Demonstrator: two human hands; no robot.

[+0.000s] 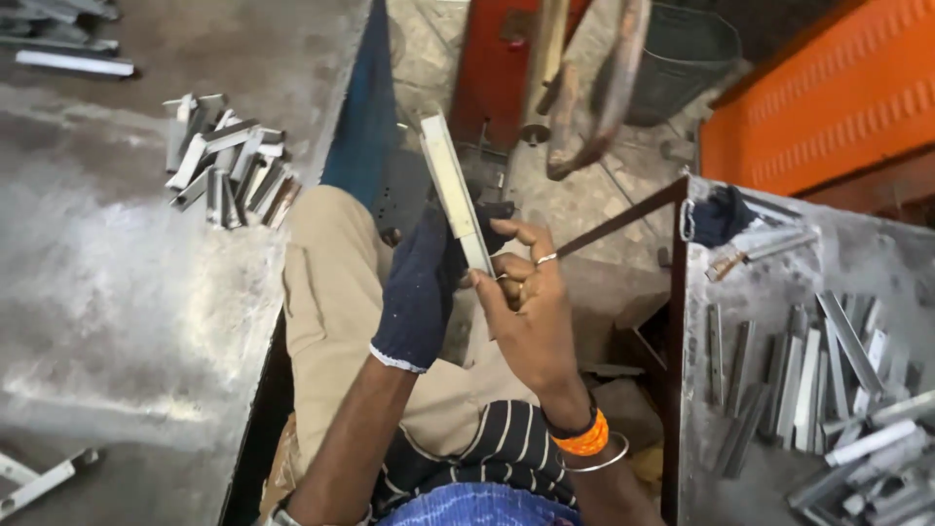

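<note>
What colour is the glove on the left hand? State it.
Dark navy blue, with a pale cuff edge; the glove on the left hand shows in the head view.

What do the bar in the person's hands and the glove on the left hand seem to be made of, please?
The bar looks like bare metal, probably aluminium or steel: pale grey, dull sheen, straight edges. The glove looks like dark blue knitted fabric with a pale cuff edge.

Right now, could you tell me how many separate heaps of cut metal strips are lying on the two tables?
2. One heap lies on the left table; a larger heap lies on the right table, running past the frame edge, so more may be hidden. The gloved left hand and bare right hand hold another strip.
</note>
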